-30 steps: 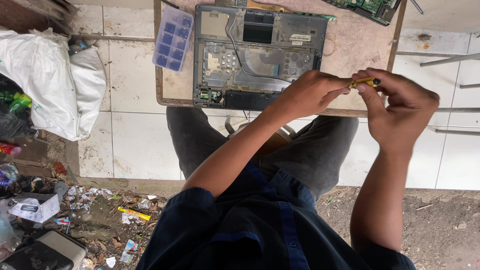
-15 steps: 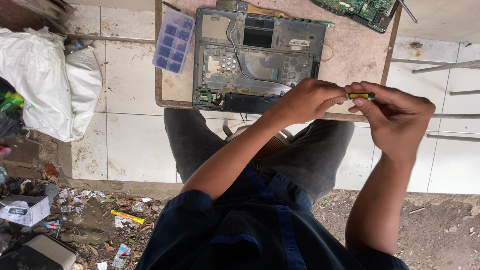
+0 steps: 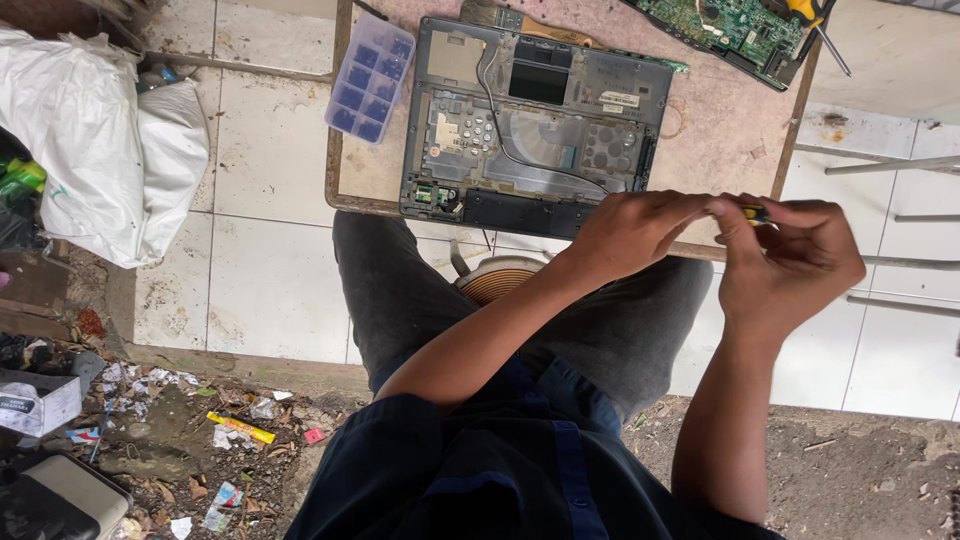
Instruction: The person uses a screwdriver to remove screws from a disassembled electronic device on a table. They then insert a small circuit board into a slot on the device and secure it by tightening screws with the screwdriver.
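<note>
My left hand (image 3: 640, 230) and my right hand (image 3: 790, 262) meet above the table's near edge, both pinching a small yellow-and-black tool (image 3: 752, 212), mostly hidden by my fingers. Just beyond them an opened laptop base (image 3: 535, 125) lies on the small wooden table (image 3: 720, 140), its inner parts and a black cable exposed. I sit with my knees under the table.
A blue compartment box (image 3: 370, 78) overhangs the table's left edge. A green circuit board (image 3: 725, 28) with a yellow-handled screwdriver (image 3: 812, 15) lies at the far right corner. White sacks (image 3: 100, 140) sit at left. Litter (image 3: 235, 430) covers the dirt beside the tiles.
My hands stay together on the small tool, and my right fingers now cover more of its yellow part. The view has shifted slightly, so the table sits lower in the picture.
</note>
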